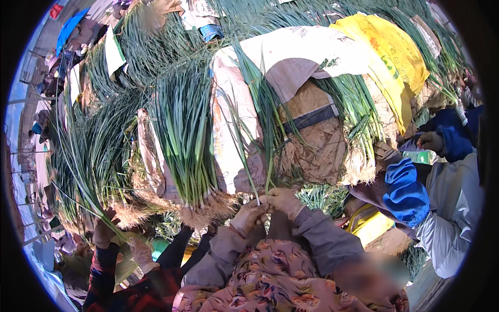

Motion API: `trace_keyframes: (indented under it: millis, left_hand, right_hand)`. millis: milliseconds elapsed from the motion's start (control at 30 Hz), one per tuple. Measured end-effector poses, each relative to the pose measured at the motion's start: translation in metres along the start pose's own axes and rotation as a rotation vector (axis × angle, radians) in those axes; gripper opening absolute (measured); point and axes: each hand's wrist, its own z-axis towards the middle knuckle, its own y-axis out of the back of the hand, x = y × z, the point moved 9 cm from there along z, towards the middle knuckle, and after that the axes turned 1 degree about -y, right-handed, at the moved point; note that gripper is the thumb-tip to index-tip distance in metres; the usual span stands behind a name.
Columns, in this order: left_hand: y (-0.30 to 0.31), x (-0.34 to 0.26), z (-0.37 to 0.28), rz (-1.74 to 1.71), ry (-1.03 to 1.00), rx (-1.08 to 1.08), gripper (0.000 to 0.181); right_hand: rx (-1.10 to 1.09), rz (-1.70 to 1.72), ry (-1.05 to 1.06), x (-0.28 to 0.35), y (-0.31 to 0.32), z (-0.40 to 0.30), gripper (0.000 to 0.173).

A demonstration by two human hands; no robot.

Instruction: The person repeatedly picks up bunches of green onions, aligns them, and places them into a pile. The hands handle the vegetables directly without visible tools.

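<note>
My gloved left hand (249,216) pinches the white base of a thin scallion (246,171), whose green leaves run up over a pale woven sack (237,117). Touching it, my gloved right hand (282,201) holds the lower end of a thicker green stalk (269,171); its leaves reach up across the sacks. To the left of my hands lies a bundle of scallions (187,136) with brown roots pointing towards me. A few loose scallions with roots (287,154) rest on a brown, dirty sack (321,148) just beyond my right hand.
At the left, a co-worker's gloved hands (140,249) hold long scallions. On the right, a co-worker's gloved hand (386,152) touches a rooted bundle (360,128). A yellow sack (405,58) drapes over the heap at the upper right. More scallions (156,50) pile up behind.
</note>
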Motion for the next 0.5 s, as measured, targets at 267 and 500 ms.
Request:
trace_keyframes:
  millis: [267,500]
  left_hand:
    - [0.003,0.019,0.013,-0.015,0.02,-0.076,0.019]
    - [0.006,0.01,0.012,-0.108,-0.064,-0.128,0.019]
  right_hand:
    - [-0.25,0.148,-0.011,0.011,0.051,0.065,0.032]
    - [-0.465,-0.677,0.351,0.029,0.035,0.014,0.037]
